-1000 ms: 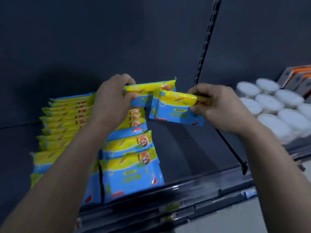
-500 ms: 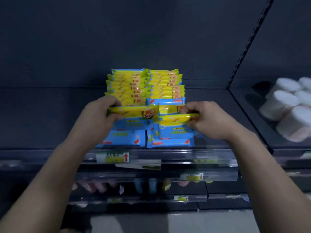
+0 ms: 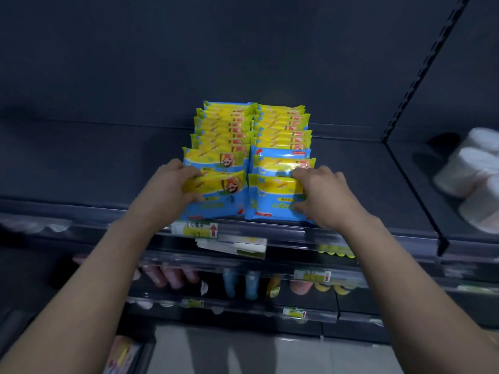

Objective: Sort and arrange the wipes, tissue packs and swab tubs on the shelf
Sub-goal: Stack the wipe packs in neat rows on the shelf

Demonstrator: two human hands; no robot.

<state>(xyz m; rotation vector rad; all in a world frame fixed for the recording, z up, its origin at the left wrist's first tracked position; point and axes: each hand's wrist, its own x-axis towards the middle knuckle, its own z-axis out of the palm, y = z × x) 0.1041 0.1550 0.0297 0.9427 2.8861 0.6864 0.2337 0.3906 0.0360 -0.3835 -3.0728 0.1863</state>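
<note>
At the front lip of the shelf point(image 3: 81, 168), both hands are busy with the wipes. The left hand point(image 3: 172, 190) grips the left end of the left front pack point(image 3: 224, 195), fingers curled over its yellow top band. The right hand point(image 3: 324, 195) pinches the right end of the right front pack point(image 3: 272, 201). The two packs stand side by side, nearly touching, just behind the price label point(image 3: 197, 229) on the rail.

Behind them run the left row point(image 3: 224, 125) and the right row point(image 3: 283, 125), shingled back to the wall. This looks like the facing-up step: seating the two leaders square at the edge.

What next? Probably a light push back and down so both lean on their rows, then a clean release so neither slides or tips forward. One pack in the right row point(image 3: 280, 152) shows its blue end up and may want turning. The white tubs point(image 3: 475, 168), blurred, sit in the next bay to the right, well apart, and seem yet to be tidied.
</note>
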